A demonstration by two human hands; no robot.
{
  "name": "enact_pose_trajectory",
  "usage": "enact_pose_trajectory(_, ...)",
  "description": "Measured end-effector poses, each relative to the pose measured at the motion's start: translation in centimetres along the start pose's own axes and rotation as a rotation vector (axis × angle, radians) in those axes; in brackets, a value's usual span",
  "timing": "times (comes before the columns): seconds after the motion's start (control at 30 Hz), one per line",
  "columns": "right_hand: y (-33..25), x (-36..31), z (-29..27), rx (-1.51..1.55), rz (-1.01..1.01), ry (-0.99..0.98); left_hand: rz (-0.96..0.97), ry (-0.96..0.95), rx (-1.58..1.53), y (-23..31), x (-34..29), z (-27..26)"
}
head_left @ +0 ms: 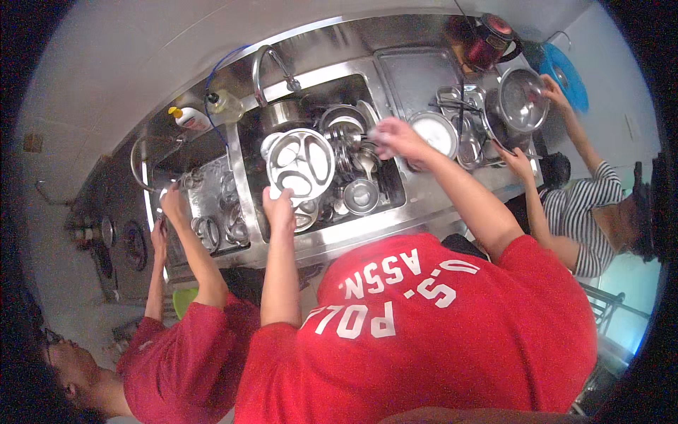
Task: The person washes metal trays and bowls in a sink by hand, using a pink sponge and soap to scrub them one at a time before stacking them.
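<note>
My left hand (280, 210) grips the near edge of a round, divided metal plate (302, 157), tilted up over the right sink basin with its compartments facing me. To the right of it, my right hand (397, 141) hangs over the basin's right edge. Its fingers are curled and slightly blurred, and whatever lies in them cannot be made out. Below both hands the basin holds a heap of metal dishes: a small bowl (361, 196), a stack of plates or bowls (344, 119) and several spoons. A metal pot (280, 115) stands under the tap (258, 71).
At left, a co-worker's hands (171, 203) work over the left basin (240, 177), which holds metal dishes. On the right, another person in stripes holds a large metal bowl (523, 100). A white-looking round dish (433, 134), a dark red kettle (489, 44) and soap bottles (189, 119) stand around.
</note>
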State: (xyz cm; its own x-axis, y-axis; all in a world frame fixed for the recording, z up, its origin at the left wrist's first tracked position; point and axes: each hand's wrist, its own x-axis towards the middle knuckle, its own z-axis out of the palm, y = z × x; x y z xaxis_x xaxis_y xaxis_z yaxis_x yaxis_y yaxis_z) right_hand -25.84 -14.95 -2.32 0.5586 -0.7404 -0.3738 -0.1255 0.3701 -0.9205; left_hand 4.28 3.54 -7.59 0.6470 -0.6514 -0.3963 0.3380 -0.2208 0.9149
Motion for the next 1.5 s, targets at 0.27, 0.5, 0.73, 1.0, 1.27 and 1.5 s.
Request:
enact_pose_trajectory(0.27, 4.3, 5.1, 13.2, -1.145, -0.853, 0.574, 0.041, -0.098, 0.301, 0.8, -3.7, 6.6)
enact_pose_trajectory(0.5, 1.3, 3.8, 13.6, -1.272, -0.396, 0.038, 0.238, -0.125, 0.558, 2.6, -4.9, 5.8)
enact_pose_trajectory(0.73, 1.3, 5.8, 12.7, -1.126, -0.41, 0.177, 0.379, -0.215, 0.604, 1.8, -4.6, 6.4)
enact_pose_trajectory(1.0, 1.4, 5.9, 8.7, -1.013, -0.987, -0.101, 0.127, -0.265, 0.449, 2.0, -3.7, 6.1)
enact_pose_trajectory(1.27, 1.7, 4.3, 13.8, -0.62, -0.709, 0.402, 0.346, -0.249, 0.532, 4.3, -5.3, 8.0)
enact_pose_trajectory(1.5, -0.4, 3.7, 13.3, -0.816, -1.14, 0.176, 0.387, -0.307, 0.577, 2.4, -4.6, 7.4)
